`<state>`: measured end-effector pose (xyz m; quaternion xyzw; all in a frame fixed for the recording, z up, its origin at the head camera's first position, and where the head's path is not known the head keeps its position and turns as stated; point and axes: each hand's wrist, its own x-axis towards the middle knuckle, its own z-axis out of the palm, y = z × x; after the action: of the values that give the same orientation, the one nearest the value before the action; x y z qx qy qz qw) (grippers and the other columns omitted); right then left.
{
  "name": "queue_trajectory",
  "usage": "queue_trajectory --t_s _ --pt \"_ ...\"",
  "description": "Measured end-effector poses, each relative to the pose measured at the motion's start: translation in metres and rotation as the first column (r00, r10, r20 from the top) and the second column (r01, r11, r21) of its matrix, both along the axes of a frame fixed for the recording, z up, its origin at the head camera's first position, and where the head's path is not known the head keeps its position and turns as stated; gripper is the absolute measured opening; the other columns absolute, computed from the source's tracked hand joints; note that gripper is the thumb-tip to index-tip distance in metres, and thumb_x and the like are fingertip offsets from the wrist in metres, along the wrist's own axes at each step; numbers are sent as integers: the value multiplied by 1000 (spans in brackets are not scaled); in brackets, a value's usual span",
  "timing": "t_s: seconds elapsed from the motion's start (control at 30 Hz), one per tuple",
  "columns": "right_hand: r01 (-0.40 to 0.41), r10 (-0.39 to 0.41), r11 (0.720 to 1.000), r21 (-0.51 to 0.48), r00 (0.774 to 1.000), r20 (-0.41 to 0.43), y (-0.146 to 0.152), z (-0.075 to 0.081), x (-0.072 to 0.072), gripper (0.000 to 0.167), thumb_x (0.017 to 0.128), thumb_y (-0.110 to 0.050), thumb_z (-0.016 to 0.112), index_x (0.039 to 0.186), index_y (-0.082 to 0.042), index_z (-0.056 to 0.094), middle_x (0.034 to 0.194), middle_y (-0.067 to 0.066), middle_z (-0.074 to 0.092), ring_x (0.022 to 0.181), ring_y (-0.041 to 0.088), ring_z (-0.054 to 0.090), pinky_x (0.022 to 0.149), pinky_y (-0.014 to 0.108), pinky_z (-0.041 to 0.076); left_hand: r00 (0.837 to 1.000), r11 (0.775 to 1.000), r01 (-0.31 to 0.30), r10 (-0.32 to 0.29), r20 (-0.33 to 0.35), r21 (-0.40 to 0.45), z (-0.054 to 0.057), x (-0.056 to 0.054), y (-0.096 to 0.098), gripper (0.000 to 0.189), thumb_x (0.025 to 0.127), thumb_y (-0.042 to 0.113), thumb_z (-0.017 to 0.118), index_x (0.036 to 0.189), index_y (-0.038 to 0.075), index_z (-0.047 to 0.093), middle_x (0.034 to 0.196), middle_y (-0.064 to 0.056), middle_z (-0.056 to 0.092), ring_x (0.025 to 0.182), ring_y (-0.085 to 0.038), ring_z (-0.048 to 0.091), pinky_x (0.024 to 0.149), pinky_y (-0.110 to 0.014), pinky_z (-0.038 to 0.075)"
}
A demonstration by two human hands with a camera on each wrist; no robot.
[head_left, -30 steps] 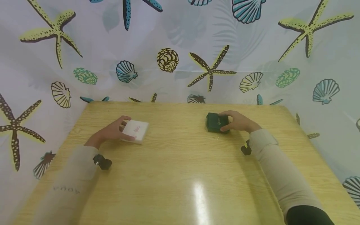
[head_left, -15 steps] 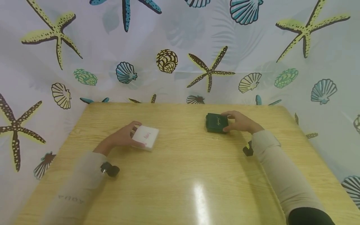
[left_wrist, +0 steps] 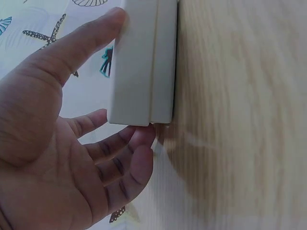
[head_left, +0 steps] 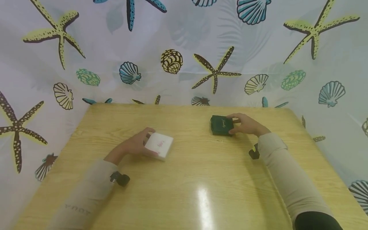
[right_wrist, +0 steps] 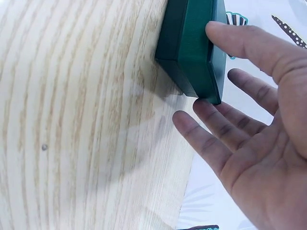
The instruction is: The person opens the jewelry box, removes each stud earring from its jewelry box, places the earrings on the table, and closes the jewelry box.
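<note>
In the head view a square white box (head_left: 159, 144) with a small pink print sits left of centre over the wooden table (head_left: 178, 179). My left hand (head_left: 138, 143) grips its left part, thumb along the near side and fingers at the far side. The left wrist view shows the lid seam of that box (left_wrist: 144, 62) and the thumb pressed on its wall. A dark green box (head_left: 222, 125) with light lettering stands farther back to the right. My right hand (head_left: 244, 124) holds its right end between thumb and fingers; other fingers stay loosely extended in the right wrist view.
Behind the table hangs a white cloth (head_left: 184, 35) printed with shells and starfish, which also runs down both sides. A small black wrist camera (head_left: 122, 179) hangs below the left sleeve, another camera (head_left: 254, 152) below the right.
My left hand has carried the white box to the right and nearer to me. My right hand has slid slightly right along the green box, which stays about where it was.
</note>
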<state>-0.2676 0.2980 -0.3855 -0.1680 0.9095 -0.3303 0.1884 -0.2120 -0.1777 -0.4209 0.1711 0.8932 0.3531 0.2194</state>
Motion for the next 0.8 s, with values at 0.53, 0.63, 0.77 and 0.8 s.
queue_trajectory --t_s 0.53,0.63,0.77,0.8 --pt "-20 19 1000 7 999 33 -6 5 -2 73 88 -9 74 149 3 36 159 28 27 142 54 33 114 66 32 1000 1000 -18 18 -12 4 -1 24 40 110 68 52 88 152 14 28 146 -19 46 126 -29 52 109 -49 44" --pt "-19 19 1000 10 999 31 -6 6 -2 73 88 -10 74 149 3 37 159 28 27 143 54 32 115 66 32 999 1000 -30 30 -26 2 -2 27 48 110 67 54 87 150 13 29 142 -18 49 117 -25 54 104 -44 47" --pt "-21 20 1000 15 999 24 -5 4 -2 72 88 -11 74 149 3 37 159 29 28 142 54 33 114 66 32 998 998 -59 59 -34 1 -4 29 57 107 67 54 88 147 12 31 137 -17 53 110 -23 57 97 -40 50" --pt "-21 21 1000 17 1000 23 -4 3 -2 73 88 -11 74 149 3 37 158 29 28 142 54 33 114 66 32 997 998 -70 70 -27 2 -5 30 59 107 66 53 88 147 12 31 137 -17 53 110 -23 57 97 -40 50"
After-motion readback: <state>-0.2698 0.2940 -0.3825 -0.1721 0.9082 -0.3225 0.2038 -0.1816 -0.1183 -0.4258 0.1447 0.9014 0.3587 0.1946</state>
